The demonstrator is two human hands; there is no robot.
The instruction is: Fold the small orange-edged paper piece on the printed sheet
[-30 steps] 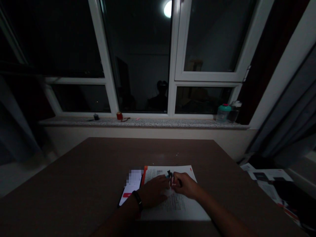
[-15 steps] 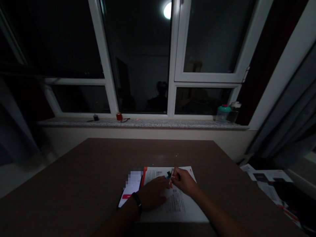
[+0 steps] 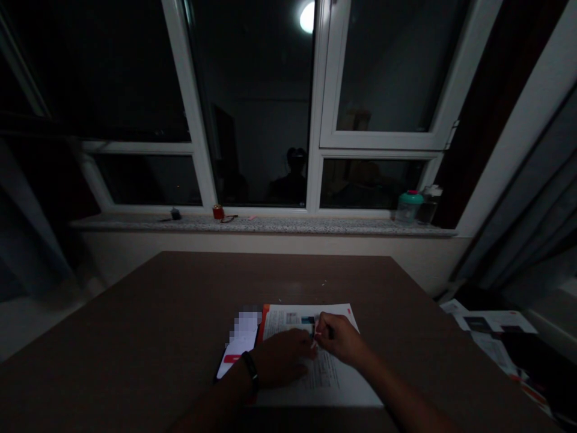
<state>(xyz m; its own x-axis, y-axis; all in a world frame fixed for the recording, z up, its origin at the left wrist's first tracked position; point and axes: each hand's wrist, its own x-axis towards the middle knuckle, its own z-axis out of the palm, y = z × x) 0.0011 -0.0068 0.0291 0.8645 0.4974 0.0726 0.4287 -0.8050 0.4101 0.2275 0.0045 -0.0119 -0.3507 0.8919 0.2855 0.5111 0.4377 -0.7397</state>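
My left hand [image 3: 286, 358] lies across an open printed booklet [image 3: 347, 385], palm down, its fingers stretched over the page. A dark band circles that wrist. Close beside those fingertips, my right hand [image 3: 338, 337] is closed in a pinch over the page. A small pale pinkish strip [image 3: 317, 338] shows at its fingertips; in the dim light I cannot tell what it is. Just above the fingers a blue printed picture [image 3: 308, 320] is visible. Left of the booklet lies a phone [image 3: 238, 346] with a lit screen, partly behind my left forearm.
The brown table [image 3: 135, 337] carries a few tiny white scraps [image 3: 323, 282] beyond the booklet. On the windowsill [image 3: 288, 225] stand a red jar [image 3: 218, 211] and a green-lidded container [image 3: 409, 206]. Papers [image 3: 496, 322] lie off the table's right side.
Both hands have shifted slightly; the right one is a little lower and further right. The blue picture above my fingers shows more fully, and the orange bit beneath them is no longer visible.
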